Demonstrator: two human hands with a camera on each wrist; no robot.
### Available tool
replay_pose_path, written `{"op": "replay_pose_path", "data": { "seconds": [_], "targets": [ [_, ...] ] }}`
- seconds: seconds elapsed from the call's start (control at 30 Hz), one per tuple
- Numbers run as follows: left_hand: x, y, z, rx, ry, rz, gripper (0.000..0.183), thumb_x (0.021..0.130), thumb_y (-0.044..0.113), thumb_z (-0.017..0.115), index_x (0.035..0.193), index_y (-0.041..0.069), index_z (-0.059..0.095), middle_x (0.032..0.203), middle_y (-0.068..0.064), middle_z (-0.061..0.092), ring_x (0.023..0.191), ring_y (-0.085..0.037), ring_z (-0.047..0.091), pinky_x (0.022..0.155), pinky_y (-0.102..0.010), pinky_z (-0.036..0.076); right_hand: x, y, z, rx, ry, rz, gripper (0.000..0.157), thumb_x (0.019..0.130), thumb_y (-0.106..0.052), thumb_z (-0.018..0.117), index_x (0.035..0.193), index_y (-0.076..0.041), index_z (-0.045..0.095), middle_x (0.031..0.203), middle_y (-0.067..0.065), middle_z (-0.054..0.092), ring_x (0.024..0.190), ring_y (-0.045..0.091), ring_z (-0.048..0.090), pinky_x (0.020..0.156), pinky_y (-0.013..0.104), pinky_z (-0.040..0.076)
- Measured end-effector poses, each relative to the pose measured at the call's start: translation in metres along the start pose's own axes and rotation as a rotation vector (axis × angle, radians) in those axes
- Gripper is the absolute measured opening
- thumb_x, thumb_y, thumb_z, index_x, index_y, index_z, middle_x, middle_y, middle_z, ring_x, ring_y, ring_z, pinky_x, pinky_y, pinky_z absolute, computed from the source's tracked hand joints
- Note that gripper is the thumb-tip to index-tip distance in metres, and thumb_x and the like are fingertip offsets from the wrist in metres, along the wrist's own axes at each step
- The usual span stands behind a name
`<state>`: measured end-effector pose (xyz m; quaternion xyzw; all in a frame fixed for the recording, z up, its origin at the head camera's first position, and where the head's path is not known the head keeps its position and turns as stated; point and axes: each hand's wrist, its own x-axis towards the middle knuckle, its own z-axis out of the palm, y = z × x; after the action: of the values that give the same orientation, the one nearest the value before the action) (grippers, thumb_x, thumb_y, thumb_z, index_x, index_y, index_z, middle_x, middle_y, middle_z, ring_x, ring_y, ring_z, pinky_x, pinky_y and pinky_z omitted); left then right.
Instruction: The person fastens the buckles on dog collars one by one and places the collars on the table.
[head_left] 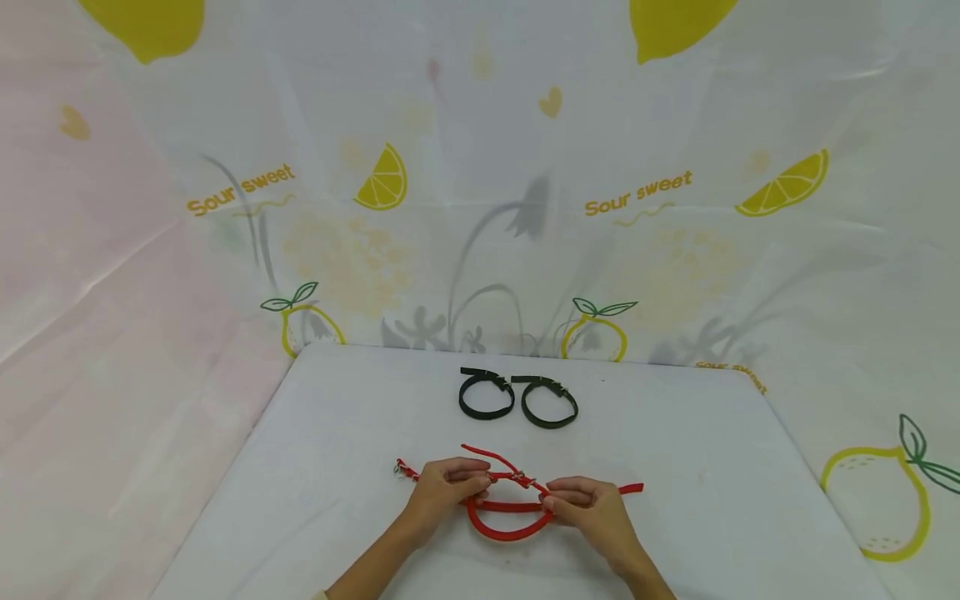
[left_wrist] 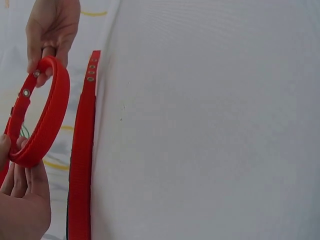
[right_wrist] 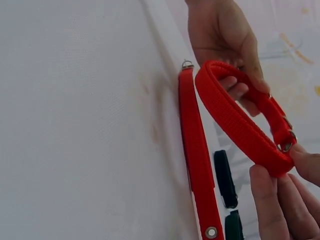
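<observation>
My left hand (head_left: 441, 493) and right hand (head_left: 594, 507) hold a red collar (head_left: 512, 535) between them, one at each side of its loop. Its strap runs through a metal buckle (head_left: 517, 476) on the far side, and a loose tail sticks out to the upper left. In the left wrist view, metal eyelets (left_wrist: 26, 92) line the strap. Thumb and fingers of both hands pinch the padded band. A second red collar (right_wrist: 196, 130) lies stretched out flat behind the loop, its D-ring end to the left and its eyelet end to the right.
Farther back on the white table (head_left: 690, 467) lie two dark collars, the left one (head_left: 487, 415) and the right one (head_left: 551, 426), both fastened into rings. A lemon-print cloth (head_left: 480, 275) hangs behind the table and at its sides.
</observation>
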<state>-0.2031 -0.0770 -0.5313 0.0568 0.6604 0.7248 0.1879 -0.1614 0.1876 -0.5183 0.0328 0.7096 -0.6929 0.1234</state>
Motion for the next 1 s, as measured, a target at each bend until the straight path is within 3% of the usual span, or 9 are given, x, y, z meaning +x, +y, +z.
{"op": "replay_pose_path", "data": {
  "seconds": [0.33, 0.5, 0.73, 0.9, 1.0],
  "targets": [
    [0.0, 0.003, 0.006, -0.051, 0.065, 0.008, 0.051, 0.088, 0.027, 0.075, 0.127, -0.003, 0.061, 0.106, -0.012, 0.071, 0.089, -0.023, 0.069, 0.078, -0.028, 0.056, -0.001, -0.001, 0.004, -0.035, -0.078, -0.002, 0.045, 0.083, -0.024, 0.08, 0.116, 0.003, 0.065, 0.101, 0.016, 0.072, 0.091, 0.027, 0.071, 0.08, 0.036, 0.057],
    [0.003, 0.006, 0.01, -0.048, 0.081, 0.046, 0.051, 0.088, 0.028, 0.075, 0.126, -0.003, 0.061, 0.106, -0.011, 0.072, 0.089, -0.024, 0.067, 0.076, -0.027, 0.056, -0.001, -0.002, 0.009, -0.042, -0.101, -0.006, 0.046, 0.083, -0.023, 0.079, 0.116, 0.005, 0.065, 0.099, 0.014, 0.072, 0.09, 0.026, 0.071, 0.08, 0.034, 0.057],
    [0.006, 0.006, 0.015, -0.039, 0.059, 0.089, 0.051, 0.085, 0.025, 0.077, 0.123, -0.006, 0.061, 0.104, -0.012, 0.071, 0.092, -0.037, 0.064, 0.076, -0.028, 0.056, 0.0, 0.001, 0.01, -0.089, -0.145, -0.02, 0.045, 0.089, -0.026, 0.074, 0.118, 0.006, 0.063, 0.102, 0.013, 0.072, 0.092, 0.023, 0.07, 0.079, 0.031, 0.057],
    [0.006, 0.006, 0.017, -0.035, 0.041, 0.084, 0.05, 0.084, 0.024, 0.078, 0.12, -0.007, 0.063, 0.102, -0.013, 0.072, 0.094, -0.041, 0.066, 0.079, -0.031, 0.057, 0.004, -0.005, 0.007, -0.178, -0.079, -0.095, 0.044, 0.09, -0.03, 0.072, 0.119, 0.002, 0.064, 0.105, 0.01, 0.072, 0.096, 0.021, 0.07, 0.081, 0.028, 0.056],
    [0.005, 0.006, 0.019, -0.032, 0.031, 0.068, 0.048, 0.084, 0.024, 0.079, 0.118, -0.007, 0.065, 0.1, -0.013, 0.072, 0.092, -0.038, 0.068, 0.08, -0.032, 0.057, 0.008, -0.011, 0.009, -0.185, -0.031, -0.142, 0.045, 0.089, -0.03, 0.073, 0.12, 0.002, 0.064, 0.106, 0.01, 0.071, 0.096, 0.023, 0.069, 0.082, 0.027, 0.055]
  ]
}}
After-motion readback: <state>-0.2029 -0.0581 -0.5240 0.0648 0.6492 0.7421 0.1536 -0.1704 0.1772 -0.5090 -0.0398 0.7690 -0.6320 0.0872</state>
